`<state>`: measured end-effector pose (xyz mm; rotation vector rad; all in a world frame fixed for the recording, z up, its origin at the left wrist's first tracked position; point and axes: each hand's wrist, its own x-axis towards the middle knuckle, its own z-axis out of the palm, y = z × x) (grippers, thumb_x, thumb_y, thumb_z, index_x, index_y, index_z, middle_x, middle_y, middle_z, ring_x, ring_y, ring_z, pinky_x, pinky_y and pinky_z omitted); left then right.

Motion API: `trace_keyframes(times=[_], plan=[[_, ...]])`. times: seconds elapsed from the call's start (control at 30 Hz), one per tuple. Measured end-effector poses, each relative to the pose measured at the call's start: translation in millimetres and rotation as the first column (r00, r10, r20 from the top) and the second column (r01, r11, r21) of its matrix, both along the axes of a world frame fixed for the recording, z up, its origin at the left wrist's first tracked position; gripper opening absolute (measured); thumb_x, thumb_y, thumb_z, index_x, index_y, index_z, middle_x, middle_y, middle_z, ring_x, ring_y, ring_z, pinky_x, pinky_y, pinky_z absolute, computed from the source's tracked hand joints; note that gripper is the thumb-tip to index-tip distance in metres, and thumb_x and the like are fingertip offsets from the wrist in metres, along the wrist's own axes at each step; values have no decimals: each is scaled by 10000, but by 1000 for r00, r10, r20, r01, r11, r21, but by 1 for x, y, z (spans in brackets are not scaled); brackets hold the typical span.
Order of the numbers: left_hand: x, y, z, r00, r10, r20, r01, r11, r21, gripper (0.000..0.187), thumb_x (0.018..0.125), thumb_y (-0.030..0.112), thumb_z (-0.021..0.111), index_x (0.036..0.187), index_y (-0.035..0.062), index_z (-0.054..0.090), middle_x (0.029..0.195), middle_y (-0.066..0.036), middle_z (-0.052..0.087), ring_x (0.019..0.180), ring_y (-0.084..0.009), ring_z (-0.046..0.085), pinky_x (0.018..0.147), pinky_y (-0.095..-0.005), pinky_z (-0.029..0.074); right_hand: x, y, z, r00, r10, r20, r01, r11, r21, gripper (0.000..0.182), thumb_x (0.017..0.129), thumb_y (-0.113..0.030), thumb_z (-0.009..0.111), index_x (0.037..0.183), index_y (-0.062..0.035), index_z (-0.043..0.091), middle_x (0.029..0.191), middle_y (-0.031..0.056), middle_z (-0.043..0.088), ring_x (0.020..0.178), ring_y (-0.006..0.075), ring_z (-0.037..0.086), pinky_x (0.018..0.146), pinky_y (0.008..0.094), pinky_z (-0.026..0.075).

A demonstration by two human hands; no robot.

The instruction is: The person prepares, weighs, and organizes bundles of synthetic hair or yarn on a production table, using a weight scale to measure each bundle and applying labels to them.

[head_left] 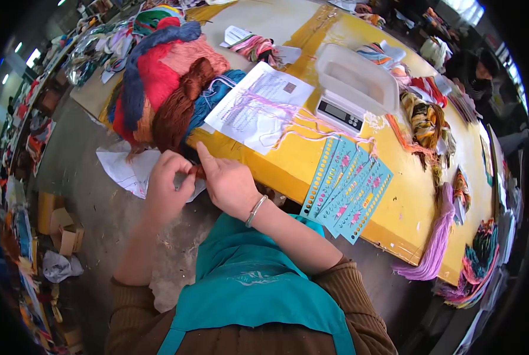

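Note:
My left hand is closed in a pinch, thumb against forefinger, just off the near edge of the yellow table. Beside it my right hand, with a bracelet at the wrist, points its forefinger up while the other fingers curl in. A short bit of reddish-brown yarn shows between the two hands; most of it is hidden by the fingers. Just above them a twisted brown skein hangs over the table edge, against a heap of red yarn, pink and dark blue skeins. Blue yarn lies behind it.
On the yellow table lie a printed sheet with pink strands, a scale bearing a plastic tub, and blue patterned cards overhanging the edge. A lilac skein hangs at right. A person is at the far right.

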<state>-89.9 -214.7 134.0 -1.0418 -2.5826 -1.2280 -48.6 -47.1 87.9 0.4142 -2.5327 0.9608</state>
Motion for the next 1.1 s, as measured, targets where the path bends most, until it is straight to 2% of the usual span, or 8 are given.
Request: trace_keyframes(times=[0.07,0.23,0.33,0.57,0.63,0.73,0.97,1.1], plan=[[11,2,7,941,-55,-334,-33,968,-250,201,691,-51,636,821,27,504,865,-116,492,787,-262,530,678,-331,432,6,1,-4,999,-6,-38,8,999,37,626,764,-93,604,1341,75,429,963,178,660,855,335,652,725,392,522],[14,-12,-3,970,12,-242,-79,960,-269,180,715,-9,613,857,33,511,882,-97,504,822,-250,529,717,-342,425,18,-7,-17,991,1,-134,-2,1000,-7,584,787,-94,572,1333,71,444,1141,198,634,1027,309,640,817,373,524],[11,-27,-12,768,-168,618,-45,948,314,89,844,25,477,908,29,538,869,6,480,809,-86,487,718,-270,412,24,-12,-10,996,40,-76,-52,985,-162,608,765,-37,562,1353,48,435,1179,196,624,1032,328,635,839,385,517],[23,-15,3,581,-331,743,-391,687,612,75,837,26,502,906,31,529,878,-22,511,850,-142,516,760,-299,417,16,-15,-8,975,221,-36,-197,774,-601,571,829,44,527,1386,-44,442,1191,169,619,1079,368,594,925,380,493],[17,-23,7,995,97,11,-97,995,-4,89,809,1,531,896,19,530,871,-72,516,881,-209,543,773,-342,426,18,-12,-1,984,175,-41,-170,827,-537,557,821,35,540,1368,-35,460,1190,166,617,1083,362,586,926,382,489],[14,-23,15,886,106,-451,-259,921,-292,112,775,-29,555,876,9,523,862,-115,502,864,-261,540,763,-364,433,20,-11,3,988,104,-118,-133,952,-276,431,760,-28,640,1187,-26,587,1155,131,623,1017,319,569,862,394,490],[19,-30,9,818,88,568,-143,988,52,65,852,16,594,891,33,545,797,23,504,707,-34,446,607,-215,372,11,-17,10,946,98,-308,-168,963,-209,283,695,-29,692,970,-48,629,1004,83,635,863,260,617,770,346,524],[16,-35,5,714,15,700,-119,988,101,38,865,19,573,883,38,545,778,48,491,708,-11,412,611,-191,341,3,-14,11,919,71,-389,-166,962,-217,251,687,-33,692,927,-51,624,956,84,640,812,248,625,724,338,531]])
